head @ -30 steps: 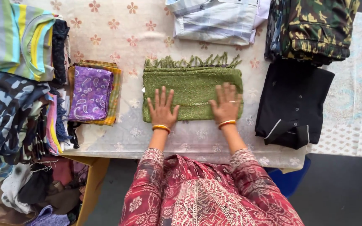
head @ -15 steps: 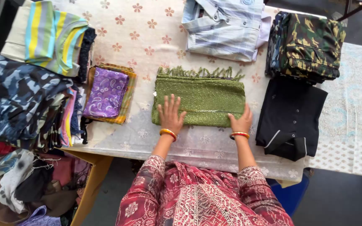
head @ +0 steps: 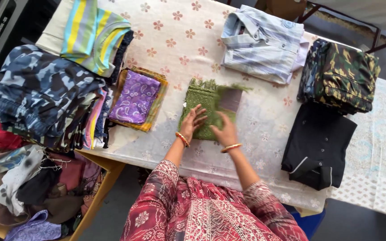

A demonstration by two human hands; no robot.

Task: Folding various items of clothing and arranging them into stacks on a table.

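The green cloth [head: 204,111] with the fringe was a wide strip a moment ago, with both hands flat on it. Now its right side has been flipped over to the left, so it is a small thick square. That looks like 1 more fold done.

The left hand [head: 193,120] lies flat on the green cloth with fingers spread wide, holding nothing. The right hand [head: 224,129] is on the cloth's right edge; it is blurry, so I cannot tell if it pinches the cloth.

Left of the green cloth, close by, is a purple folded cloth [head: 136,98]. Above and to its right is a striped shirt [head: 260,44]. Well to its right is a black garment [head: 318,145]. The flowered table cover [head: 264,120] shows bare just right of the green cloth.
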